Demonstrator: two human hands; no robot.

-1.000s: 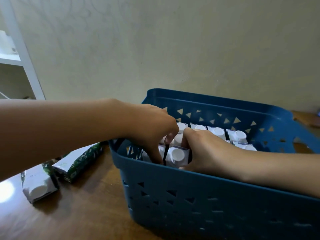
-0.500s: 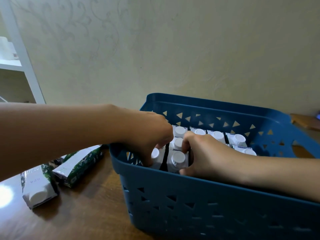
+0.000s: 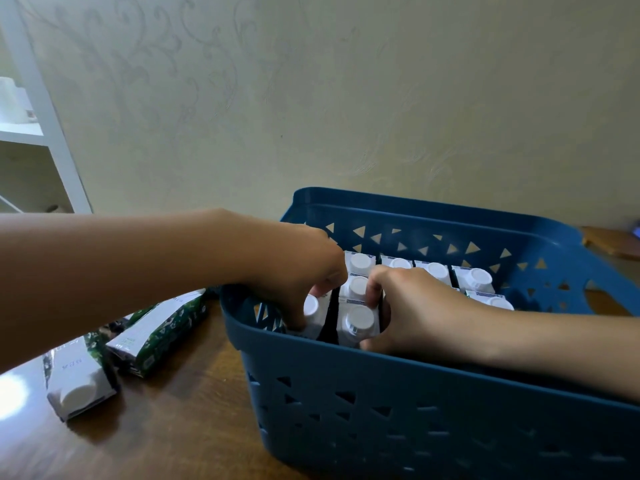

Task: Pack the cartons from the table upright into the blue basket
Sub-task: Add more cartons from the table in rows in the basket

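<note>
Left-hand carton (image 3: 313, 315) lower, now uncovered

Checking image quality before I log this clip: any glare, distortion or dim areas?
Head view: bright glare on the table at lower left; wide-angle bending shows in the shelf post; the blue basket front wall is dim, its interior shadowed round both hands.

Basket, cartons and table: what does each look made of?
Basket: looks like moulded plastic, matte blue, with triangle cut-outs and a rolled rim. Cartons: likely coated paperboard, printed, with white screw caps that seem plastic. Table: brown wood grain with a glossy finish; solid or veneer is unclear.
</note>
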